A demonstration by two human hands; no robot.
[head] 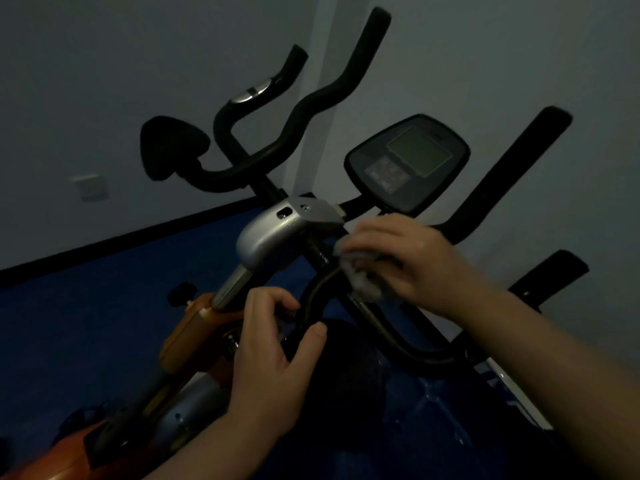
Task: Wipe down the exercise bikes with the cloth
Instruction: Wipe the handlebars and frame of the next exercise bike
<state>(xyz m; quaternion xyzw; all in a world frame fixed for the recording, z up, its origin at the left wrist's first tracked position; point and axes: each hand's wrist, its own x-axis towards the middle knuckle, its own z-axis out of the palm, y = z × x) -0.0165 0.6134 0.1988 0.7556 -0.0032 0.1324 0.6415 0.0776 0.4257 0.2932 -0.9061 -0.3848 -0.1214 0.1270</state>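
Note:
An orange and silver exercise bike (pixel 194 327) fills the dim view, with black handlebars (pixel 498 188) and a dark console (pixel 408 161) at the upper right. My right hand (pixel 412 261) grips a pale crumpled cloth (pixel 360 282) and presses it on the black handlebar bar just below the console. My left hand (pixel 277 348) curls its fingers and thumb round the lower black loop (pixel 311 299) of the handlebar, beside the silver stem cover (pixel 273 237).
A second bike's black handlebars (pixel 294 109) and saddle (pixel 173 147) stand behind, against the pale wall. The floor (pixel 86 306) is blue with a black skirting strip. A wall socket (pixel 91 187) sits at the left.

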